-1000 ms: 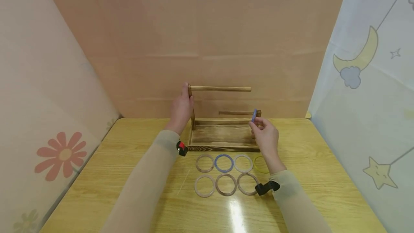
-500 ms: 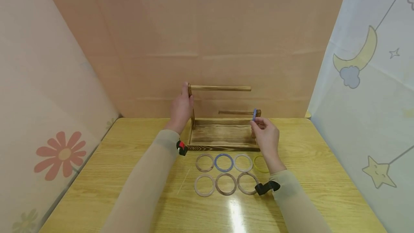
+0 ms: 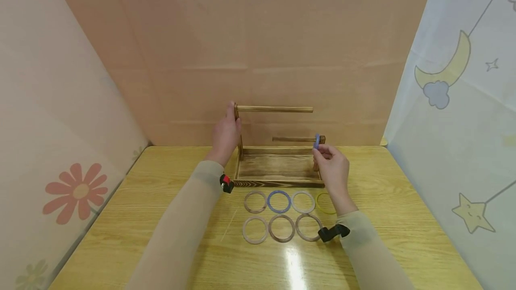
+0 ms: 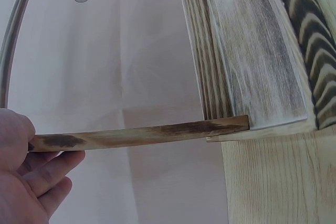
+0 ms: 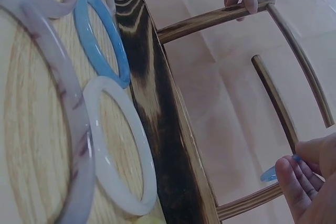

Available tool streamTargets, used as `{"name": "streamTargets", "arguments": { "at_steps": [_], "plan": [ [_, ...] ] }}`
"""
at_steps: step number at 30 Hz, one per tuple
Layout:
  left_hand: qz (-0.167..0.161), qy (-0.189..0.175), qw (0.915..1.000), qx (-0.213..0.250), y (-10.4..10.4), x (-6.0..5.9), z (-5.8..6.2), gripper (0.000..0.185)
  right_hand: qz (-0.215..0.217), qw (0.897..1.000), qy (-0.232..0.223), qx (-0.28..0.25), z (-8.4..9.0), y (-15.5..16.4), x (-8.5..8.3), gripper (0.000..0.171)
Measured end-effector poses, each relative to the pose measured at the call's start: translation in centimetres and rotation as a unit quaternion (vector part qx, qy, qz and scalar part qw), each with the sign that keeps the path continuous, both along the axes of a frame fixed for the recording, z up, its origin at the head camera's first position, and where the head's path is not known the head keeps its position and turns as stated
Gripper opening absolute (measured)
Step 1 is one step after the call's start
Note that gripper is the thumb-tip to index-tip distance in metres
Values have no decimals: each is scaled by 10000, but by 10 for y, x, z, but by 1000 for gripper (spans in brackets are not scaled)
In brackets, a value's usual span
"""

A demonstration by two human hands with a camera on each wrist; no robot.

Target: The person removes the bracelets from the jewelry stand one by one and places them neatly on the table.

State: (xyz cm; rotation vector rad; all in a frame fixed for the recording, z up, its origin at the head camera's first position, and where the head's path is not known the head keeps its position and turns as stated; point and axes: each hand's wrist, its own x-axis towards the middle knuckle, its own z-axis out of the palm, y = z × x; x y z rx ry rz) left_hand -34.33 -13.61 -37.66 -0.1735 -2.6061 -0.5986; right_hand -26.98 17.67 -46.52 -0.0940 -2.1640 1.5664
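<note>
A dark-grained wooden bangle stand [image 3: 278,184] stands at the back of the table, with a tall left upright and a shorter right post. My left hand [image 3: 226,137] grips the top of the tall upright [image 4: 131,136], beside the long upper rod [image 3: 278,109]. Between thumb and fingers, my right hand [image 3: 333,167] pinches a blue bangle [image 3: 316,141] seen nearly edge-on. The bangle appears to be around the lower rod [image 3: 292,139], at its post end. In the right wrist view, my fingers [image 5: 294,184] hide much of the blue bangle [image 5: 269,174].
Several bangles lie in two rows before the stand, among them another blue one [image 3: 279,202], a white one [image 3: 303,202] and a yellow one [image 3: 324,203], partly behind my right wrist. A tan backdrop [image 3: 258,57] rises close behind the stand.
My right hand has shifted very slightly, and the pinched blue bangle has become more upright beside the short post. My left hand keeps its grip on the tall upright.
</note>
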Motion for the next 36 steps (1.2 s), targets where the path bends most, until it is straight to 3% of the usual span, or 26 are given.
{"name": "streamTargets", "arguments": {
  "at_steps": [14,27,36],
  "plan": [
    [10,-66,9999,-80,-2,-3,2,57,126,9999,67,-88,9,-6,1,21],
    [-54,22,10000,-77,-5,-2,3,56,408,9990,198,33,21,-21,3,20],
    [-77,-56,10000,-9,-5,-3,4,55,359,9988,102,312,26,-32,0,20]
  ]
}}
